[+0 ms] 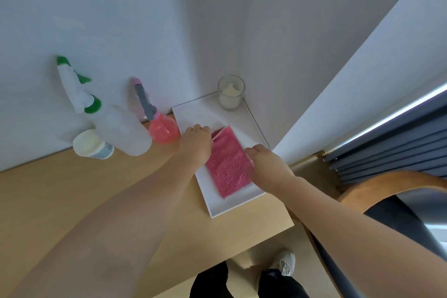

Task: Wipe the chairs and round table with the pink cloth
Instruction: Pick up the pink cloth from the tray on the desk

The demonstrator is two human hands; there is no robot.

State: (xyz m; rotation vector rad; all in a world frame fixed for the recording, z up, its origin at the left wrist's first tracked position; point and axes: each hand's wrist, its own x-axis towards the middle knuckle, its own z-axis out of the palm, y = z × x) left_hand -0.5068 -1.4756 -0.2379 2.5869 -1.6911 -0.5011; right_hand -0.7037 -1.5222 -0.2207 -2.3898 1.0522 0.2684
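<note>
A folded pink cloth [227, 164] lies in a white tray [217, 208] on a wooden counter. My left hand [197, 143] is at the cloth's far left edge, fingers curled down at that edge. My right hand [266, 164] is at the cloth's right edge, fingers curled over it. Whether either hand has the cloth pinched is hidden by the knuckles. A wooden chair [387, 184] with a dark seat stands at the right. No round table is in view.
A large white spray bottle with a green nozzle [96, 109], a pink spray bottle [159, 126] and a white tub [93, 144] stand against the wall at left. A glass candle jar [231, 92] sits in the corner. Grey curtain [387, 152] at right.
</note>
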